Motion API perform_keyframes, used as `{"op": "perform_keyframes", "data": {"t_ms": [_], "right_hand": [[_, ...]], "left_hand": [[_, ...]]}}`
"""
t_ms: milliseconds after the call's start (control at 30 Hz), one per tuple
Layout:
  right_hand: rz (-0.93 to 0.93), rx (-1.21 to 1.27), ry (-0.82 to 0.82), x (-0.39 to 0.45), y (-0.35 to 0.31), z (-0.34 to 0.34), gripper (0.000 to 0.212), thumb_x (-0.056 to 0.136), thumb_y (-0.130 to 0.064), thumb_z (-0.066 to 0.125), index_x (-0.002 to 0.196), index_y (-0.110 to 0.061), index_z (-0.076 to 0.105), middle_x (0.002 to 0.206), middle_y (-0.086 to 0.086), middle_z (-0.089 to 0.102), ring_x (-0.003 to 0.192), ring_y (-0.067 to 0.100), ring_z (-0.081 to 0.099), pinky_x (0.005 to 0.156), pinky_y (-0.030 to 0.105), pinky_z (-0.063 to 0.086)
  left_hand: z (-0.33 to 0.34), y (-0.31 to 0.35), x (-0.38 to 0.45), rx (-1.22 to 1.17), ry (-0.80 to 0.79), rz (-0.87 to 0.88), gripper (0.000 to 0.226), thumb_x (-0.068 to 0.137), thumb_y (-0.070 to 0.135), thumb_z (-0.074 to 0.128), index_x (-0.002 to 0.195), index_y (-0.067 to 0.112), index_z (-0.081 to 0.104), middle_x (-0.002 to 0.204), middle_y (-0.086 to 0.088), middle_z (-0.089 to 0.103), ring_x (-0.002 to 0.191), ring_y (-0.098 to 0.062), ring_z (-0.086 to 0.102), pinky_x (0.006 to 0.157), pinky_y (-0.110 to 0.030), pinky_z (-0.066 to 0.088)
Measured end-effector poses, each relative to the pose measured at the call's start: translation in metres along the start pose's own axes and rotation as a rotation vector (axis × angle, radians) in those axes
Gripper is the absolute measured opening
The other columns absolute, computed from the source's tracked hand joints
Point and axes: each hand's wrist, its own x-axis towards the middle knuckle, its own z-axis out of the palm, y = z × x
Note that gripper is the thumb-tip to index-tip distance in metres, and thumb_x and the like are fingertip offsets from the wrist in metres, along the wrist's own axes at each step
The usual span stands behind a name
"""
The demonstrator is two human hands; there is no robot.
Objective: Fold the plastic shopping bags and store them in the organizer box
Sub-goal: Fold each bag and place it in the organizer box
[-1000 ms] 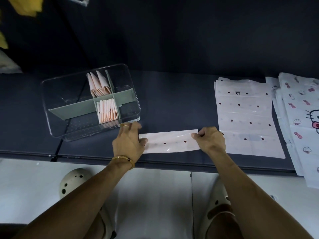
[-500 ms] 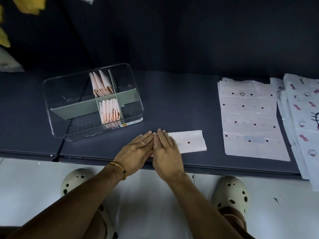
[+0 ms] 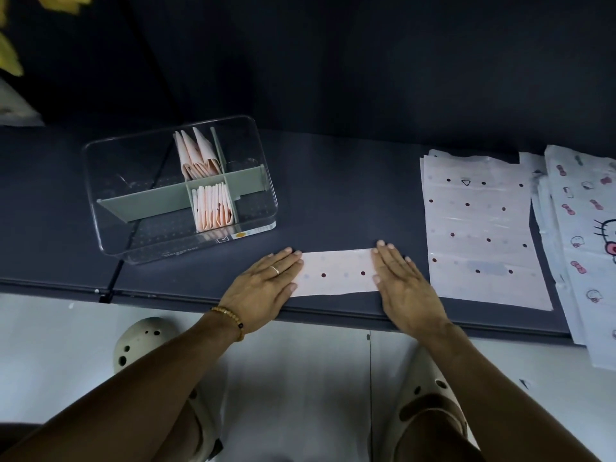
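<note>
Hands flat: left hand (image 3: 263,288) and right hand (image 3: 405,285), fingers straight and together, press the ends of the folded bag strip (image 3: 338,273) at the table (image 3: 333,201) edge beside the box (image 3: 180,188). Risk: slick plastic springs open or slides off once pressure lifts.

Dark tabletop (image 3: 350,201) before a dark wall (image 3: 366,61); pale tiled floor (image 3: 300,395) below. Two cream perforated clogs (image 3: 140,345) (image 3: 430,395) on the floor. Yellow object (image 3: 63,0), blurred, upper left.
</note>
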Motion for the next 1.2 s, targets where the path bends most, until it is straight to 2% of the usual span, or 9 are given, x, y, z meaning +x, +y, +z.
{"op": "perform_keyframes", "data": {"t_ms": [100, 167, 233, 433, 567, 800, 933, 1067, 1200], "right_hand": [[0.079, -0.031, 0.079, -0.001, -0.016, -0.007, 0.057, 0.095, -0.016, 0.054, 0.147, -0.006, 0.034, 0.155, 0.016, 0.028, 0.142, 0.034, 0.028, 0.115, 0.04, 0.027], [0.024, -0.023, 0.214, -0.004, -0.038, -0.01, 0.045, 0.08, -0.007, 0.069, 0.124, -0.006, 0.061, 0.121, 0.018, 0.058, 0.105, 0.037, 0.057, 0.082, 0.044, 0.05], [-0.095, -0.032, 0.24, -0.009, -0.059, -0.007, 0.036, 0.074, -0.005, 0.067, 0.11, -0.008, 0.067, 0.101, 0.011, 0.061, 0.085, 0.031, 0.058, 0.065, 0.039, 0.048], [-0.118, -0.04, 0.201, -0.017, -0.067, -0.008, 0.042, 0.071, -0.005, 0.071, 0.113, -0.008, 0.068, 0.11, 0.008, 0.063, 0.09, 0.028, 0.061, 0.067, 0.039, 0.053], [-0.131, 0.016, 0.23, -0.015, -0.076, -0.012, 0.033, 0.074, -0.015, 0.071, 0.106, -0.011, 0.07, 0.104, 0.004, 0.064, 0.093, 0.028, 0.06, 0.071, 0.038, 0.05], [0.124, 0.495, 0.198, -0.004, -0.089, -0.014, 0.017, 0.095, -0.018, 0.058, 0.093, -0.007, 0.071, 0.085, 0.002, 0.07, 0.075, 0.02, 0.061, 0.069, 0.036, 0.051], [0.263, 0.73, 0.13, 0.006, -0.081, -0.022, 0.018, 0.095, -0.018, 0.06, 0.082, -0.007, 0.067, 0.064, -0.003, 0.06, 0.056, 0.015, 0.055, 0.058, 0.03, 0.048], [0.412, 0.799, 0.045, 0.017, -0.08, -0.022, 0.017, 0.093, -0.023, 0.063, 0.083, -0.01, 0.068, 0.073, 0.002, 0.069, 0.066, 0.024, 0.067, 0.069, 0.035, 0.058], [0.514, 0.729, 0.007, 0.033, -0.084, -0.019, 0.018, 0.093, -0.028, 0.061, 0.081, -0.015, 0.067, 0.075, 0.004, 0.07, 0.07, 0.024, 0.069, 0.074, 0.038, 0.058]], "left_hand": [[-0.001, 0.007, -0.005, 0.069, 0.03, -0.06, 0.048, 0.098, 0.035, 0.042, 0.141, 0.016, 0.044, 0.15, 0.001, 0.038, 0.14, -0.017, 0.032, 0.117, -0.036, 0.017], [-0.005, 0.015, -0.012, 0.131, 0.087, -0.111, 0.048, 0.089, 0.044, 0.05, 0.124, 0.015, 0.062, 0.132, -0.002, 0.058, 0.124, -0.022, 0.052, 0.108, -0.044, 0.031], [-0.008, 0.02, -0.02, 0.151, 0.137, -0.116, 0.051, 0.079, 0.054, 0.053, 0.107, 0.015, 0.071, 0.112, 0.0, 0.067, 0.105, -0.023, 0.06, 0.099, -0.045, 0.041], [-0.007, 0.016, -0.039, 0.104, -0.144, 0.025, 0.072, 0.083, 0.061, 0.052, 0.145, 0.028, 0.035, 0.153, 0.005, 0.03, 0.137, -0.019, 0.029, 0.113, -0.038, 0.022], [-0.019, 0.024, -0.029, -0.004, 0.052, 0.064, 0.033, 0.095, 0.034, 0.05, 0.123, 0.023, 0.063, 0.127, 0.002, 0.061, 0.116, -0.023, 0.051, 0.093, -0.037, 0.043], [-0.029, 0.041, -0.008, -0.409, 0.105, -0.313, 0.027, 0.086, 0.046, 0.061, 0.076, 0.021, 0.064, 0.071, 0.006, 0.067, 0.063, -0.012, 0.057, 0.056, -0.024, 0.04], [-0.029, 0.039, -0.002, -0.692, 0.107, -0.459, 0.009, 0.086, 0.025, 0.068, 0.082, 0.017, 0.069, 0.08, 0.004, 0.07, 0.076, -0.013, 0.064, 0.065, -0.024, 0.051], [-0.023, 0.041, 0.008, -0.576, 0.14, -0.576, 0.025, 0.093, 0.026, 0.058, 0.07, 0.021, 0.048, 0.067, 0.006, 0.055, 0.064, -0.01, 0.052, 0.062, -0.021, 0.04], [-0.022, 0.042, 0.022, -0.465, 0.095, -0.683, 0.02, 0.095, 0.031, 0.054, 0.088, 0.013, 0.06, 0.086, -0.006, 0.066, 0.08, -0.024, 0.061, 0.076, -0.037, 0.053]]}}
